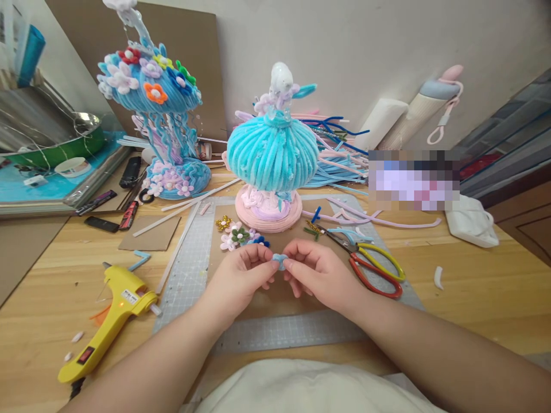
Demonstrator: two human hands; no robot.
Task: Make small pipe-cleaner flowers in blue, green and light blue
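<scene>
A small light-blue pipe-cleaner flower [280, 261] is pinched between my two hands, above a brown cardboard sheet [267, 304]. My left hand [247, 272] grips its left side with thumb and forefinger. On the other side, the thumb and fingers of my right hand [314, 267] close on it. Just beyond my left fingers lies a cluster of finished pipe-cleaner flowers [240, 235] in gold, green, pink and dark blue. Behind them stands a turquoise pipe-cleaner lamp [272, 152] on a round pink base [269, 215].
Scissors [374, 264] with yellow and red handles lie right of my hand, beside cut pipe-cleaner bits [314, 226]. A yellow glue gun [116, 315] rests at left. A flower-covered blue lamp [150, 86] stands back left. Loose pipe cleaners [340, 166] are heaped behind.
</scene>
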